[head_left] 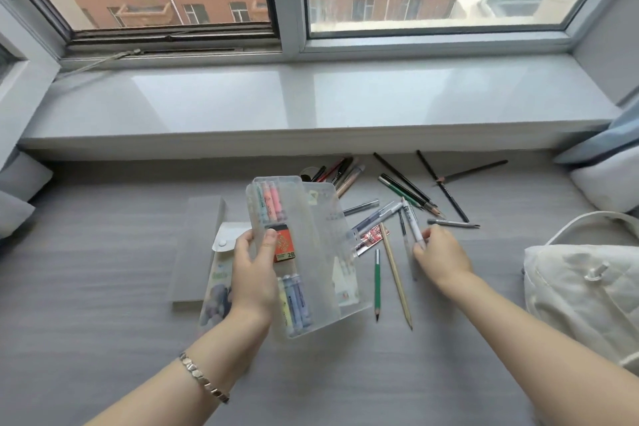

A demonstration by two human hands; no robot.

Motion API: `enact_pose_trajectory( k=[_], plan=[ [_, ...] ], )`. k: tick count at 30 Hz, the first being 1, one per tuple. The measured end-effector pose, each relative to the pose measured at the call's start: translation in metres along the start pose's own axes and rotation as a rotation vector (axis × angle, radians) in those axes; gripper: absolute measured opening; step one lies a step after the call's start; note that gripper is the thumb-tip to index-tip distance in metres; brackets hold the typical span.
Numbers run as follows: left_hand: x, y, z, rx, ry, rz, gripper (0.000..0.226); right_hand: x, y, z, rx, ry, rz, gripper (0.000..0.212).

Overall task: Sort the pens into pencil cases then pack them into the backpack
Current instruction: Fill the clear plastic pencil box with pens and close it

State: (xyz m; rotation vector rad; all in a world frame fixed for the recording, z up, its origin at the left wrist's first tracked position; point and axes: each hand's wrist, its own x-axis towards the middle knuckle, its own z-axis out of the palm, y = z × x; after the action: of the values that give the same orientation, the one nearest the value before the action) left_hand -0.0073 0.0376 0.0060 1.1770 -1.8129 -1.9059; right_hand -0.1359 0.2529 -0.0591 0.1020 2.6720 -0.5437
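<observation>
My left hand (254,270) holds a clear plastic pencil case (311,218) open and tilted above the grey surface, thumb on its front. Inside it lie pink and blue highlighters and an orange 2B lead box (284,245). My right hand (441,254) pinches a white pen (411,221) among the loose pens. Several pens and pencils (408,194) are scattered to the right, with a green pencil (377,284) and a wooden pencil (397,275) nearer me. A white backpack (584,294) sits at the right edge.
A grey flat pouch (198,245) and a soft pencil case with a snap flap (221,273) lie under and left of the clear case. A broad white windowsill (311,104) runs behind. Pillows (608,180) are at the right and left edges.
</observation>
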Motion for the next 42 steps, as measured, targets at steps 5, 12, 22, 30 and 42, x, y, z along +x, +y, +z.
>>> enact_pose_trajectory(
  k=[5,12,22,30,42],
  plan=[
    [0.003,-0.001,0.007,-0.015,-0.016,0.002,0.018,0.008,-0.010,-0.006,0.138,-0.076,0.114,0.026],
    [0.009,-0.002,0.006,0.007,-0.009,-0.004,0.029,0.019,-0.051,-0.001,0.511,-0.096,0.209,0.024],
    [0.008,-0.006,-0.011,-0.031,0.017,-0.017,0.028,0.035,-0.068,0.016,0.585,-0.141,0.336,0.036],
    [0.006,-0.007,-0.012,-0.030,0.007,-0.019,0.018,0.034,-0.064,0.017,0.374,-0.105,0.252,0.024],
    [-0.002,-0.018,-0.017,-0.027,0.021,-0.071,0.014,-0.038,-0.097,-0.046,0.738,-0.287,-0.147,0.021]
  ],
)
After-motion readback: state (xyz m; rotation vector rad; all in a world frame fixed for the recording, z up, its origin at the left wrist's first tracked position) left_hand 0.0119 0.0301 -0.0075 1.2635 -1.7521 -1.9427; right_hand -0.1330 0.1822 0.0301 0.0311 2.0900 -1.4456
